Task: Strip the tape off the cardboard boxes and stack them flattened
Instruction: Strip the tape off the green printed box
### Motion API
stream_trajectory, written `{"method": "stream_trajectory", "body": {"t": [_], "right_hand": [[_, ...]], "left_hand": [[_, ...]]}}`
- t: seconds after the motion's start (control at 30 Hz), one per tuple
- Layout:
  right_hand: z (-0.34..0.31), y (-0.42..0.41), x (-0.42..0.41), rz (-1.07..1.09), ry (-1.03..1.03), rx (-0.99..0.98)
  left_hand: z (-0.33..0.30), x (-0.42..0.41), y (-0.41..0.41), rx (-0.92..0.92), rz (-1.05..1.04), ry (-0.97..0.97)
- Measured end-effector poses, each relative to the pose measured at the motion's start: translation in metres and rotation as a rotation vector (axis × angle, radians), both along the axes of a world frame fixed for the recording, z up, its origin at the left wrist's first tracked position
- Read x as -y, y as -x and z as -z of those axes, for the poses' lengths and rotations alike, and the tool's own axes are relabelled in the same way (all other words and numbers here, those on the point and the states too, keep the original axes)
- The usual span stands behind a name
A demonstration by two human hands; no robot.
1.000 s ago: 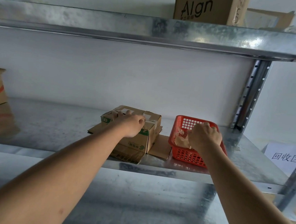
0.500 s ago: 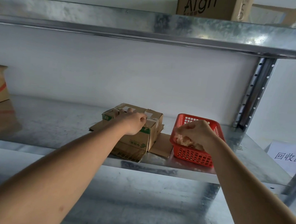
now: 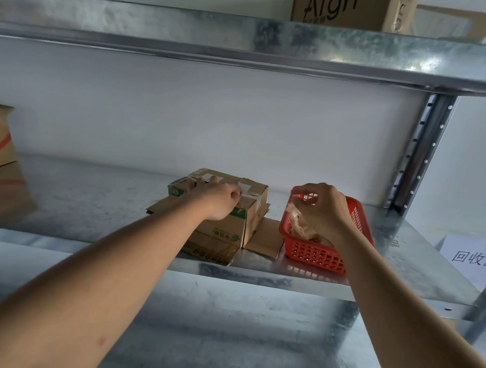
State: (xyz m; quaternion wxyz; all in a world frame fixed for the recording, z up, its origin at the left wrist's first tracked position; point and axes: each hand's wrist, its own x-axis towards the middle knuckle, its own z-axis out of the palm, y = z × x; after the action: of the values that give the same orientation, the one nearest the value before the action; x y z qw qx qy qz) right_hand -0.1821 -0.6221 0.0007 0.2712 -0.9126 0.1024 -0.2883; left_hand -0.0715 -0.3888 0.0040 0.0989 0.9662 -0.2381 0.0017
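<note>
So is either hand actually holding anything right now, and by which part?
The left hand rests on top of the taped cardboard box; whether it pinches the tape cannot be told. The right hand hovers over the red basket, holding nothing visible.

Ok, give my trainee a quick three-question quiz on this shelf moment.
1. True or false: the left hand rests on the taped cardboard box.
2. Where is the right hand? A) over the red basket B) on the upper shelf C) on the paper sign
3. What lies under the box?

Key: 1 true; 2 A; 3 flattened cardboard.
</note>
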Motion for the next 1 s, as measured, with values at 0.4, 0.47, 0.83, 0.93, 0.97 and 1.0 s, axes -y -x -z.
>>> {"method": "stream_trajectory", "body": {"t": [0.4, 0.47, 0.83, 0.93, 0.97, 1.0], "right_hand": [[-0.010, -0.012, -0.012, -0.092, -0.164, 0.069], [-0.012, -0.012, -0.019, -0.125, -0.146, 0.039], [-0.009, -0.042, -0.097, -0.335, 0.354, -0.254], [-0.011, -0.060, -0.100, -0.302, 0.352, -0.267], [-0.010, -0.065, -0.100, -0.229, 0.349, -0.233], [-0.007, -0.070, -0.100, -0.143, 0.334, -0.178]], "left_hand": [[-0.001, -0.003, -0.001, 0.031, 0.010, -0.060], [-0.002, -0.003, 0.000, 0.033, 0.016, -0.084], [-0.020, -0.038, -0.011, 0.147, 0.013, -0.227], [-0.025, -0.059, -0.018, 0.175, 0.028, -0.177], [-0.026, -0.066, -0.021, 0.166, 0.045, -0.142], [-0.026, -0.074, -0.026, 0.145, 0.066, -0.108]]}}
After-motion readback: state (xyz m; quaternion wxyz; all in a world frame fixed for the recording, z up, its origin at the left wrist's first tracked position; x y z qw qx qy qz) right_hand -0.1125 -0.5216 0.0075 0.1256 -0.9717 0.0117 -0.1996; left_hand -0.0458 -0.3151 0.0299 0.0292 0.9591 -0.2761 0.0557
